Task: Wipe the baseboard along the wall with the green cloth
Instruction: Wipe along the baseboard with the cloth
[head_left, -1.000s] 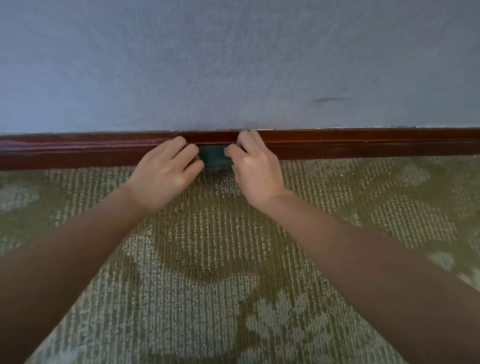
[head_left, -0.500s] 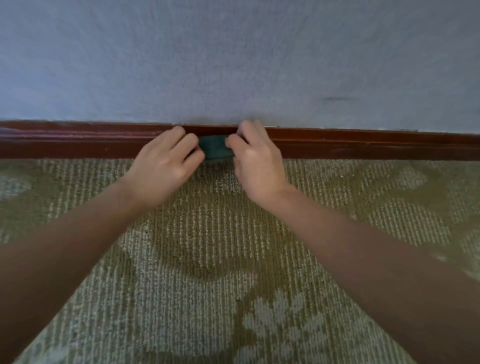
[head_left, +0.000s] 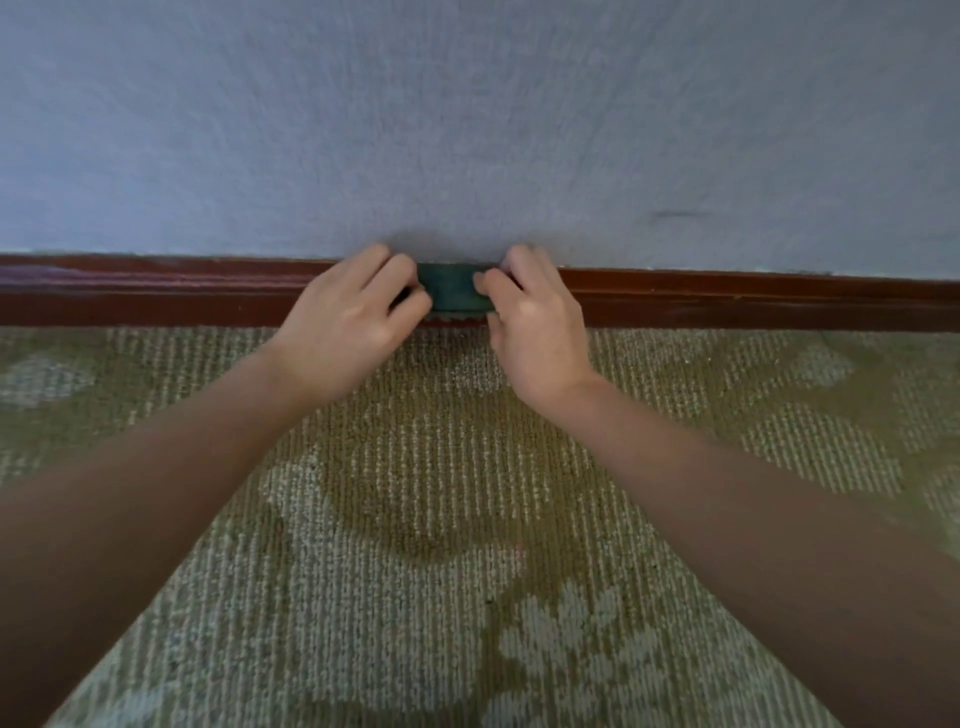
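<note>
Wiping underway: left hand (head_left: 349, 332) and right hand (head_left: 537, 332) each held the green cloth (head_left: 451, 290) in a firm grip against the baseboard (head_left: 727, 301); next, slide sideways under steady pressure.

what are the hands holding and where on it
The green cloth, folded against the baseboard: left hand grips its left end, right hand its right end.

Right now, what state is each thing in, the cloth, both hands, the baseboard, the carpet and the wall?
green cloth: folded small, pressed against the baseboard, held at both ends.
left hand: closed on the cloth's left end.
right hand: closed on the cloth's right end.
baseboard: dark red-brown, glossy, intact.
carpet: flat, patterned.
wall: one dark scuff at right.
</note>
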